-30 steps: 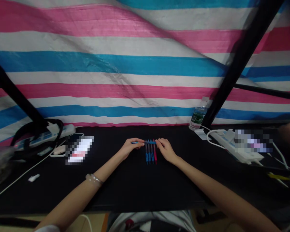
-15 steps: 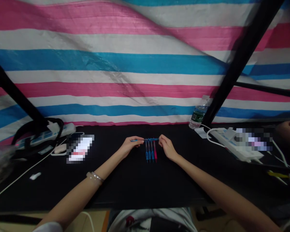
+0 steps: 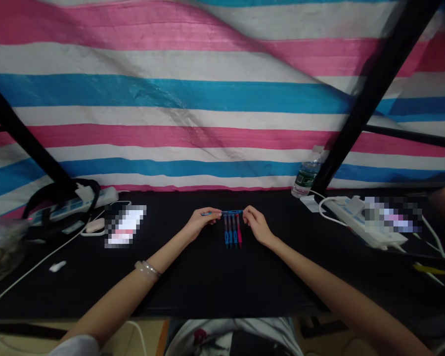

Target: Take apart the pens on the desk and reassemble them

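Four things crowd the far left of the black-covered table (image 3: 207, 289): a crumpled clear plastic bag (image 3: 3, 249) at the edge, a white power strip (image 3: 72, 210) with a black cable (image 3: 61, 190) looped beside it, a white computer mouse (image 3: 95, 225), and a phone (image 3: 124, 225) lying flat, its screen pixelated. A small white plug (image 3: 57, 267) sits closer to the front. Moving right, the person's left hand (image 3: 202, 222), with a beaded bracelet (image 3: 147, 268) on the wrist, has its fingers pressed together on one end of a blue pen (image 3: 228, 212), which is held level above the table. The right hand (image 3: 257, 226) meets the pen's other end, its fingertips pinched together on it. Right below the held pen, between the hands, four pens (image 3: 232, 231) lie side by side on the cloth, three blue and one red. Further right stand a water bottle (image 3: 306, 174) and a second white power strip (image 3: 367, 222), partly pixelated, with a yellow item (image 3: 432, 269) past it. A pink, white and blue striped tarp (image 3: 207, 123) hangs behind everything, crossed by a black pole (image 3: 374, 94)
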`<state>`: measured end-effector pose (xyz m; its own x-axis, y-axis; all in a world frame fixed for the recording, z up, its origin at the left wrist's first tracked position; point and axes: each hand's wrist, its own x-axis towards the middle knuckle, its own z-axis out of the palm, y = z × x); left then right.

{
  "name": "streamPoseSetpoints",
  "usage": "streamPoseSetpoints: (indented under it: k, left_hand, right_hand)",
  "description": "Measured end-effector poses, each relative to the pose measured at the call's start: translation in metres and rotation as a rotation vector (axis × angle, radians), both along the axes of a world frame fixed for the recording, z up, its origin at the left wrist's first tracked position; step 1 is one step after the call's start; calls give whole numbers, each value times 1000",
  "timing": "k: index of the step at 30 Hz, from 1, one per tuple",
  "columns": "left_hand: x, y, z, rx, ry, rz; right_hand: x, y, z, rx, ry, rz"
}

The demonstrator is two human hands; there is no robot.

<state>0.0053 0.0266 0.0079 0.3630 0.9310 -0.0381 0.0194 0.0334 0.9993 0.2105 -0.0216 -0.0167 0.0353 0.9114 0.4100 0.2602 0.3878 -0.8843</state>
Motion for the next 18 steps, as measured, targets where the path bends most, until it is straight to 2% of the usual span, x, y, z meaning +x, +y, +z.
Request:
streamPoseSetpoints:
  k: [6,11,18]
  left_hand:
    - [0,0,-1,11,4,-7]
    - [0,1,-2,15,6,-9]
    - [0,1,0,22,27,-12]
  right_hand:
    - [1,1,-2,1,-27,58]
    - [2,1,-2,11,-20,50]
    - [-2,4,-9,-96,75,52]
